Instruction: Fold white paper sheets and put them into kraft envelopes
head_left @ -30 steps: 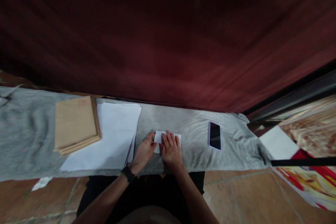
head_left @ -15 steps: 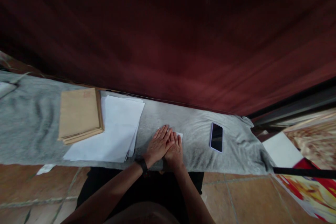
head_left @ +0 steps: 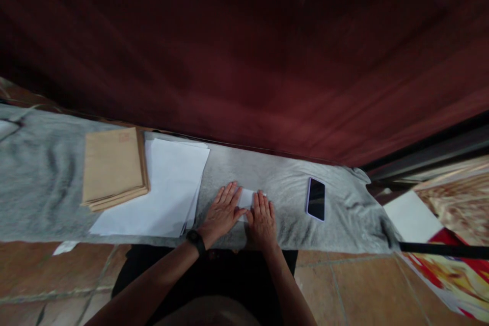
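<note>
A small white piece of paper (head_left: 246,198), seemingly folded, lies on the grey cloth (head_left: 282,170) in front of me. Flat on its left side rests my left hand (head_left: 222,210), fingers stretched out and a dark band on the wrist. My right hand (head_left: 263,219) presses its right side, also with straight fingers. The two thumbs come close together over the lower part of the paper. Both palms hide the paper's side edges.
Left of my hands are large white sheets (head_left: 171,183), with a stack of brown paper envelopes (head_left: 112,165) partly on top. A phone (head_left: 316,199) in a pale purple case lies to the right. Behind the narrow cloth-covered surface rises a dark red panel (head_left: 244,71).
My hands have moved apart from their overlapped position, the left one leftward and the right one rightward. More of the white paper shows between them.
</note>
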{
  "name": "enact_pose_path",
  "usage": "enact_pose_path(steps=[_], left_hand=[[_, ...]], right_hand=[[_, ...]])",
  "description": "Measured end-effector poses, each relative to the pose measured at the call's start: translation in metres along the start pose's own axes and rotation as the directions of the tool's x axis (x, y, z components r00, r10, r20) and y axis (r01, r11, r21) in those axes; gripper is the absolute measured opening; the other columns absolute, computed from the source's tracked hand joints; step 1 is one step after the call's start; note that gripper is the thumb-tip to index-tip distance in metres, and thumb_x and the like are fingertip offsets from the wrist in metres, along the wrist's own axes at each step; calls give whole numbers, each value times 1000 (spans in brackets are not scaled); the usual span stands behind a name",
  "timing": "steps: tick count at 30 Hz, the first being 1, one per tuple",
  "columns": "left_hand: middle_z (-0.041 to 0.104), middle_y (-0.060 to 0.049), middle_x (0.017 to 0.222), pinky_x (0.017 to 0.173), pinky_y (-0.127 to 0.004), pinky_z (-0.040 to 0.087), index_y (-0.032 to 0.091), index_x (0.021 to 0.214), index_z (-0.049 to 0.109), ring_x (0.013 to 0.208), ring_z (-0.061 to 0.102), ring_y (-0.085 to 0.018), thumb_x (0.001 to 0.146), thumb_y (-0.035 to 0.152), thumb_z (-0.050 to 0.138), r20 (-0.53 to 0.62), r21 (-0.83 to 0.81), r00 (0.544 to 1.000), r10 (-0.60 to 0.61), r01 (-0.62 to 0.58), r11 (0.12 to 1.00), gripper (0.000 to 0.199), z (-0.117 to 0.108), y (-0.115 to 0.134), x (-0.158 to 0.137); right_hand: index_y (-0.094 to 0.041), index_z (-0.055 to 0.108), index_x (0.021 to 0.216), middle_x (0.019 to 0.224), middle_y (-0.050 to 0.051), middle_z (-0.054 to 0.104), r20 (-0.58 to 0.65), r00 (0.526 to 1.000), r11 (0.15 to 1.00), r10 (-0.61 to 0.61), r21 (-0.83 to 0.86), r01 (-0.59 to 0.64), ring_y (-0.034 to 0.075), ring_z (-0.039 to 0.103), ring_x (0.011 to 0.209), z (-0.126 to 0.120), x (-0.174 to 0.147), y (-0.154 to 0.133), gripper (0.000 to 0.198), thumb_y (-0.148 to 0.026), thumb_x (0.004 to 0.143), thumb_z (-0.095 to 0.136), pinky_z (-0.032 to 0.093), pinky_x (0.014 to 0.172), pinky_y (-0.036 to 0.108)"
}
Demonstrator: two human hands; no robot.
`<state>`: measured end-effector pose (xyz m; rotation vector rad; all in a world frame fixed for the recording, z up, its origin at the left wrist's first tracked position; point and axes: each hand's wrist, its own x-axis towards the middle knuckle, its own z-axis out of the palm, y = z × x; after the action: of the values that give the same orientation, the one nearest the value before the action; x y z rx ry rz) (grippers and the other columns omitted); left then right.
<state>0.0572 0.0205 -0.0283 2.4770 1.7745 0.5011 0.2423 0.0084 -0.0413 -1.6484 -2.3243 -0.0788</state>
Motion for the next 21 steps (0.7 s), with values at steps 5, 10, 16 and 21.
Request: enact_pose_path(steps=[5, 10, 16, 21], left_hand=[[30, -19, 164, 124, -51, 23, 13, 154, 38, 153, 27, -31, 99, 53, 44, -10, -2, 1000, -10, 10, 1000, 68, 1, -1, -3], [28, -19, 165, 125, -52, 19, 12, 154, 38, 154, 25, -32, 98, 53, 46, 19, -10, 999, -28, 29, 1000, 69, 2, 2, -2], [27, -21, 165, 125, -54, 15, 10, 153, 39, 154, 23, -33, 99, 49, 44, 55, -18, 998, -22, 23, 1000, 67, 2, 4, -1], [26, -20, 165, 126, -51, 15, 10, 153, 38, 154, 22, -33, 96, 39, 48, 61, -13, 998, -4, 5, 1000, 65, 0, 2, -1]], right_hand=[[-10, 31, 158, 158, 19, 42, -19, 1000, 1000, 15, -9, -15, 29, 41, 145, -1, -9, 14, 58, -37, 107, 35, 29, 120, 49], [-10, 32, 158, 157, 19, 42, -36, 999, 1000, 23, -11, -24, 31, 43, 144, -4, -12, 16, 58, -37, 107, 34, 30, 119, 52], [-5, 35, 155, 156, 24, 41, -119, 988, 995, 96, 35, -92, 35, 32, 150, -2, -6, -8, 55, -31, 106, 35, 30, 117, 60], [-14, 39, 155, 158, 18, 41, -30, 999, 996, 10, 92, -7, 29, 35, 149, 1, -6, -26, 51, -30, 107, 33, 32, 117, 56]])
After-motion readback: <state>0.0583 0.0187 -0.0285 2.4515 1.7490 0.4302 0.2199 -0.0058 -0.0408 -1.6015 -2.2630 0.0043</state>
